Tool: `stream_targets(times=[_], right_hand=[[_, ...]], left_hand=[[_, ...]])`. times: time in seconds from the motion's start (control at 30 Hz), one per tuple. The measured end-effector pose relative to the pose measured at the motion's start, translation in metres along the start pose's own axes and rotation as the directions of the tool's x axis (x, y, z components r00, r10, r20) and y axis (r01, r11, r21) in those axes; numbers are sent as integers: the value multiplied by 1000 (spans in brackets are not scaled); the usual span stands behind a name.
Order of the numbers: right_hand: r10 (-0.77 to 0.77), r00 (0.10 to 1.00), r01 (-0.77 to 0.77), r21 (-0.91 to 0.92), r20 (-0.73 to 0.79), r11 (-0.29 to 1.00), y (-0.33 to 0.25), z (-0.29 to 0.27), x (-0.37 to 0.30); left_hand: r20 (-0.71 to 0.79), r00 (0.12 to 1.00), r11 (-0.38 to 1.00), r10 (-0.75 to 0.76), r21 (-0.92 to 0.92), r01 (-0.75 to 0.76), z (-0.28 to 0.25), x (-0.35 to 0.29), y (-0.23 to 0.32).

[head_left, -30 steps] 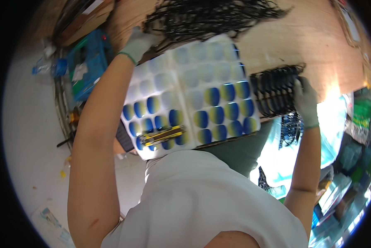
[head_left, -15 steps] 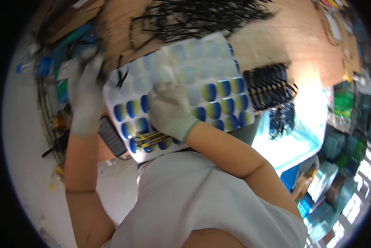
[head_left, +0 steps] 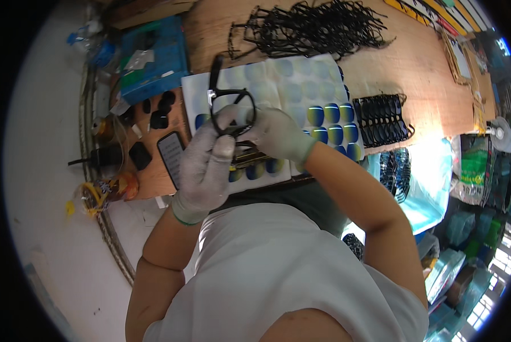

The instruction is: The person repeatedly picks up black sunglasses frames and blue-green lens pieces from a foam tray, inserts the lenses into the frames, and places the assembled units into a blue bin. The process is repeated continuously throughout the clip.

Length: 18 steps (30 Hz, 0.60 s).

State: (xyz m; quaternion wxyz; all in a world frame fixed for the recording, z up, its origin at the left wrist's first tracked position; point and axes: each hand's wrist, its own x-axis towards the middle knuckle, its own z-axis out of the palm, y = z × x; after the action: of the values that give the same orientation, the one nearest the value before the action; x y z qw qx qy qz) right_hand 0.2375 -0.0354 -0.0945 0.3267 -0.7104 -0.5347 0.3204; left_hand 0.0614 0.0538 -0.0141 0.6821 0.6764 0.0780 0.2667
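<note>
A black eyeglass frame [head_left: 253,108] is gripped in my gloved left hand [head_left: 201,168], with one temple pointing up. My gloved right hand [head_left: 281,134] is beside the frame's right side, its fingertips closed together. Whatever those fingertips hold, if anything, is hidden. Below both hands lies a white sheet [head_left: 190,91] set with rows of tinted lenses [head_left: 335,135], blue fading to yellow. Some rows look paler, as if under a thin covering. A yellow-and-black tool [head_left: 248,161] lies on the sheet, partly behind my left hand.
A heap of black frames [head_left: 318,28] lies at the far side. Stacked black glasses [head_left: 381,119] sit right of the sheet. On the left are a blue box [head_left: 153,60], a phone [head_left: 172,154], dark lenses [head_left: 160,118] and a bottle [head_left: 110,191]. A light-blue plastic-lined bin [head_left: 429,194] stands at the right.
My left hand has come from the far left to above the sheet, with the frame now plainly in it. My right hand has lifted off the lenses toward the frame. The view has shifted.
</note>
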Motion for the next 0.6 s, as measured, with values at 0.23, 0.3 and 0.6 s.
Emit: stream_targets(times=[0.23, 0.3, 0.6], right_hand=[[144, 971, -136, 56, -189, 989, -45, -41, -121], [248, 899, -137, 305, -362, 942, -53, -32, -145], [392, 723, -78, 497, -569, 864, -86, -9, -157]], left_hand=[[-169, 922, 905, -348, -316, 284, -3, -21, 35], [-184, 881, 846, -435, -420, 330, -3, -26, 36], [-155, 857, 796, -492, -479, 370, 6, -34, 47]])
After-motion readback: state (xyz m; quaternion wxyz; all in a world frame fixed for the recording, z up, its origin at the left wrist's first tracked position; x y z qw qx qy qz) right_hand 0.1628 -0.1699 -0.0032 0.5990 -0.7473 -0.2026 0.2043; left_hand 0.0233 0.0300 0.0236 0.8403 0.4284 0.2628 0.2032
